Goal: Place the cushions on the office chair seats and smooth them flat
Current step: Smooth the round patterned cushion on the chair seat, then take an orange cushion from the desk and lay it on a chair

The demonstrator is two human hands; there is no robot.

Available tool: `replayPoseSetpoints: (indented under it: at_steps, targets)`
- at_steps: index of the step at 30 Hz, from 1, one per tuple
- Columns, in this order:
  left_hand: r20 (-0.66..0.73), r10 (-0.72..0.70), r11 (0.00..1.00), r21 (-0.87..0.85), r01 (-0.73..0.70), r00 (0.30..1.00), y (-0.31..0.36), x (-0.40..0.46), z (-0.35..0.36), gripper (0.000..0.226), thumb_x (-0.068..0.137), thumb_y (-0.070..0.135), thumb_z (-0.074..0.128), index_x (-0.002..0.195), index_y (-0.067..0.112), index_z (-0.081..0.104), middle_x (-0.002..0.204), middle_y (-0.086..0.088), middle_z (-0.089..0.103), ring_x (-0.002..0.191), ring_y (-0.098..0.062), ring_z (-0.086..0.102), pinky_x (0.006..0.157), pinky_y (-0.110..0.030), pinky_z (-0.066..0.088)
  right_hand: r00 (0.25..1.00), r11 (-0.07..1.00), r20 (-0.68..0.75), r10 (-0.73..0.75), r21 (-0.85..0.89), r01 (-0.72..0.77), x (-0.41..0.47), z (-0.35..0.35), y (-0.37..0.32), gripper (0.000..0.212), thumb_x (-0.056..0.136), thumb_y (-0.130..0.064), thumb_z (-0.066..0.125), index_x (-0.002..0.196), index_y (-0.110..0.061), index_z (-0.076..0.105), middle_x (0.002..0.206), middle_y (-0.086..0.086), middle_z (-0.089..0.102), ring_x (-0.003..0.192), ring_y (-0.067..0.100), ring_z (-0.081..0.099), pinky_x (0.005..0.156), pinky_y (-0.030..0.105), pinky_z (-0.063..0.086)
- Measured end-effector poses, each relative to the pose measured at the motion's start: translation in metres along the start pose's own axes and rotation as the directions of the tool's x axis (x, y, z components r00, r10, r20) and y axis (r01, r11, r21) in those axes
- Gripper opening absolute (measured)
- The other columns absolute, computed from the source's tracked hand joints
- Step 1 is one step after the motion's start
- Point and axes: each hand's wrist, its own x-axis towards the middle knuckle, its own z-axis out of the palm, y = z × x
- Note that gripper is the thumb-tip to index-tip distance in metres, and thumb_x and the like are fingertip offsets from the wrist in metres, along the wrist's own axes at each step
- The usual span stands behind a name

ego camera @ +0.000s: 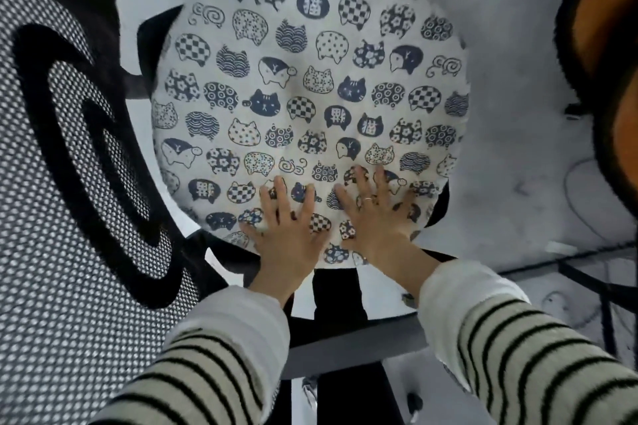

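Note:
A round white cushion [310, 97] printed with dark blue cat faces lies on a black office chair seat [436, 207], covering nearly all of it. My left hand [288, 231] rests flat on the cushion's near edge with fingers spread. My right hand [374, 217], with a ring on one finger, lies flat beside it, fingers spread as well. Both palms press down on the fabric and hold nothing. The chair's black mesh backrest [69, 183] stands at the left.
A second chair with an orange seat and black rim [597, 45] is at the right edge. The black chair base and legs [338, 300] show below the seat. The pale grey floor [500, 114] surrounds both chairs, with a thin cable at the right.

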Motion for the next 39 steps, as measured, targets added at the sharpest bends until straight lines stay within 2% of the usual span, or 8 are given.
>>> replayPoseSetpoints:
  at_steps: [11, 17, 22, 25, 28, 31, 35, 39]
  targets:
    - [0.223, -0.012, 0.999, 0.033, 0.005, 0.975, -0.005, 0.0, -0.032, 0.08, 0.09, 0.058, 0.038, 0.139, 0.043, -0.024, 0.145, -0.005, -0.042, 0.137, -0.033, -0.033, 0.102, -0.073, 0.003, 0.999, 0.999, 0.026, -0.044, 0.019, 0.043, -0.024, -0.016, 0.003, 0.09, 0.088, -0.063, 0.04, 0.143, -0.036, -0.026, 0.148, 0.002, -0.041, 0.138, 0.035, -0.032, 0.107, 0.071, 0.005]
    - [0.131, 0.16, 0.973, -0.186, -0.134, 0.978, -0.007, -0.047, -0.114, 0.044, 0.097, 0.029, 0.044, 0.139, 0.018, 0.042, 0.141, -0.012, 0.044, 0.13, -0.029, 0.041, 0.108, -0.035, 0.033, 0.996, 0.93, -0.08, -0.05, 0.359, 0.076, -0.095, -0.063, 0.002, 0.072, 0.097, -0.044, 0.038, 0.15, -0.028, -0.008, 0.159, 0.007, 0.009, 0.145, 0.033, 0.016, 0.109, 0.057, 0.031]
    - [-0.068, 0.306, 0.934, -0.169, -0.314, 0.949, 0.009, -0.101, -0.174, 0.039, 0.098, 0.02, 0.039, 0.136, 0.011, 0.045, 0.136, -0.008, 0.052, 0.119, -0.022, 0.053, 0.103, -0.031, 0.041, 0.966, 0.769, -0.253, 0.062, 0.629, 0.115, -0.171, -0.093, 0.006, 0.043, 0.1, -0.029, 0.034, 0.141, -0.015, 0.035, 0.127, 0.015, 0.058, 0.111, 0.03, 0.057, 0.082, 0.034, 0.049]
    - [-0.145, 0.38, 0.905, -0.144, -0.399, 0.914, 0.018, -0.118, -0.195, 0.031, 0.099, 0.019, 0.038, 0.122, 0.01, 0.056, 0.111, -0.01, 0.065, 0.078, -0.018, 0.059, 0.07, -0.027, 0.049, 0.93, 0.668, -0.327, 0.165, 0.731, 0.138, -0.212, -0.096, 0.018, 0.035, 0.101, -0.023, 0.032, 0.128, -0.008, 0.048, 0.094, 0.015, 0.067, 0.067, 0.026, 0.058, 0.05, 0.028, 0.039]
    - [-0.224, 0.456, 0.877, -0.049, -0.477, 0.861, 0.042, -0.13, -0.218, 0.023, 0.098, 0.019, 0.037, 0.099, 0.019, 0.06, 0.088, -0.007, 0.063, 0.064, -0.014, 0.051, 0.059, -0.023, 0.042, 0.862, 0.592, -0.41, 0.297, 0.788, 0.171, -0.256, -0.093, 0.035, 0.028, 0.102, -0.022, 0.032, 0.102, -0.012, 0.058, 0.103, 0.013, 0.068, 0.082, 0.034, 0.063, 0.069, 0.041, 0.051]
    - [-0.339, 0.535, 0.829, 0.032, -0.558, 0.774, 0.084, -0.141, -0.24, 0.032, 0.098, 0.018, 0.036, 0.122, 0.013, 0.057, 0.111, -0.008, 0.061, 0.09, -0.018, 0.059, 0.08, -0.028, 0.047, 0.747, 0.498, -0.467, 0.473, 0.841, 0.21, -0.295, -0.084, 0.063, 0.032, 0.101, -0.024, 0.035, 0.095, -0.018, 0.066, 0.089, -0.001, 0.066, 0.087, 0.03, 0.061, 0.067, 0.035, 0.047]
    - [-0.369, 0.651, 0.738, 0.102, -0.667, 0.663, 0.138, -0.147, -0.254, 0.037, 0.098, 0.02, 0.037, 0.133, 0.013, 0.048, 0.133, -0.008, 0.05, 0.12, -0.021, 0.049, 0.101, -0.033, 0.039, 0.545, 0.4, -0.431, 0.72, 0.898, 0.182, -0.313, -0.062, 0.109, 0.034, 0.099, -0.019, 0.04, 0.129, -0.012, 0.055, 0.115, 0.012, 0.067, 0.106, 0.032, 0.061, 0.089, 0.039, 0.05]
    - [-0.302, 0.629, 0.763, 0.062, -0.644, 0.716, 0.19, -0.142, -0.254, 0.047, 0.098, 0.022, 0.038, 0.143, 0.01, 0.032, 0.148, -0.009, 0.031, 0.135, -0.023, 0.034, 0.111, -0.033, 0.03, 0.373, 0.213, -0.244, 0.895, 0.969, 0.124, -0.312, -0.034, 0.165, 0.045, 0.096, -0.02, 0.044, 0.14, -0.013, 0.038, 0.134, 0.013, 0.052, 0.122, 0.031, 0.05, 0.097, 0.04, 0.043]
